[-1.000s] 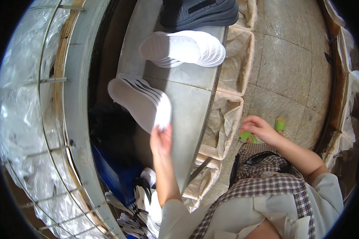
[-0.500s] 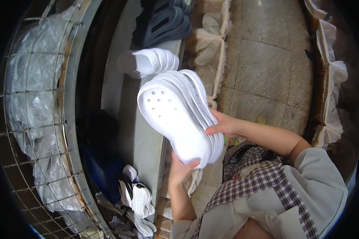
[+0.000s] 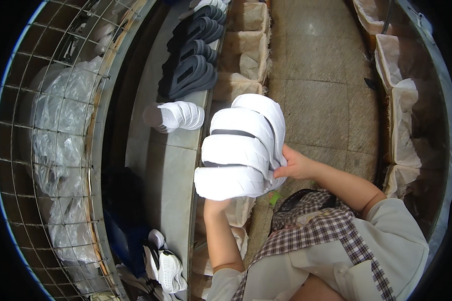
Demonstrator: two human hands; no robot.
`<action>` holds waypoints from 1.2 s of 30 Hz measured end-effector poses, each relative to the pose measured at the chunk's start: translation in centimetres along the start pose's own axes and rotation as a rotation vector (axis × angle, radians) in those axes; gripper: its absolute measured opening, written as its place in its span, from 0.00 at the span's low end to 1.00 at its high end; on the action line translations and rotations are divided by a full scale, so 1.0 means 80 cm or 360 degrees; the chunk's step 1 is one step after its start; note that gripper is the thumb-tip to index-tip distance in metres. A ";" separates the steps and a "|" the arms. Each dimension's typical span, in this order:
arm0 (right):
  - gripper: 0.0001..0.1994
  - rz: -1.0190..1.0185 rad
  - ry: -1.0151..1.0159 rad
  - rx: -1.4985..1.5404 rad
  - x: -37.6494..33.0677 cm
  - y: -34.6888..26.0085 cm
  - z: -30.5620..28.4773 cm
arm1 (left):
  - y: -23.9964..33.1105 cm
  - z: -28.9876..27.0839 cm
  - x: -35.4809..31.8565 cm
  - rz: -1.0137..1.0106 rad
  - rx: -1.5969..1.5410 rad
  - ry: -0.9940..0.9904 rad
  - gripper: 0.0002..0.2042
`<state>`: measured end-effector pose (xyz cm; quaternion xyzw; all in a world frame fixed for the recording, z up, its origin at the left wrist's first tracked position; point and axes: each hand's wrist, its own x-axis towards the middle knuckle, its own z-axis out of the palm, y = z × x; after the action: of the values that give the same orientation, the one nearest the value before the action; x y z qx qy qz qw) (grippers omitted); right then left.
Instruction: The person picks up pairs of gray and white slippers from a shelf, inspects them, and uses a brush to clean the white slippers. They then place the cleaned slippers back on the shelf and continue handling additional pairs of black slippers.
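I hold a stack of several white foam slides (image 3: pixel 241 148) up in front of me, strap side toward the camera. My left hand (image 3: pixel 217 205) supports the stack from below at its near end. My right hand (image 3: pixel 295 164) grips its right edge. On the grey shelf (image 3: pixel 168 175) to the left lie another small stack of white slides (image 3: pixel 178 116) and, farther back, rows of dark grey slides (image 3: pixel 188 75).
Open sacks lined with white fabric (image 3: pixel 243 60) stand along the shelf's right side, and more sacks (image 3: pixel 404 125) line the far right. A tiled floor aisle (image 3: pixel 319 95) runs between them. A wire cage holds plastic-wrapped goods (image 3: pixel 60 150) at left. White sneakers (image 3: pixel 165 268) lie below.
The stack of white slides has turned over from soles up to straps up, and both hands have lifted it higher. The view has shifted farther along the shelf.
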<state>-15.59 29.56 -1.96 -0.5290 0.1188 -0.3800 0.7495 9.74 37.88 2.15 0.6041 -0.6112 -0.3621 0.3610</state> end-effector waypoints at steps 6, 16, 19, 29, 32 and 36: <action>0.44 -0.0089 -0.0042 -0.0061 -0.006 -0.002 0.000 | -0.020 -0.003 0.000 -0.0007 0.0033 0.0011 0.29; 0.41 -0.0073 -0.0113 0.0002 -0.009 0.008 0.002 | -0.042 -0.013 -0.006 0.0025 0.0068 0.0188 0.28; 0.41 -0.0091 -0.0151 -0.0041 -0.007 0.011 0.002 | -0.055 -0.016 -0.008 0.0032 0.0067 0.0242 0.27; 0.37 0.0024 -0.0073 0.0098 0.015 -0.050 0.030 | -0.018 0.011 0.008 -0.0112 -0.1041 0.0282 0.27; 0.39 0.0241 -0.0078 0.0465 0.031 -0.075 0.036 | 0.011 0.026 0.027 -0.0130 -0.1566 0.0147 0.34; 0.39 0.0473 0.0032 0.0411 0.044 -0.092 0.040 | 0.027 0.036 0.035 -0.0227 -0.1607 0.0131 0.37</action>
<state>-14.60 28.23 6.61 -0.4014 0.1532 -0.2825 0.8576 6.15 35.15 2.71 0.4082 -0.3025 -0.6121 0.6060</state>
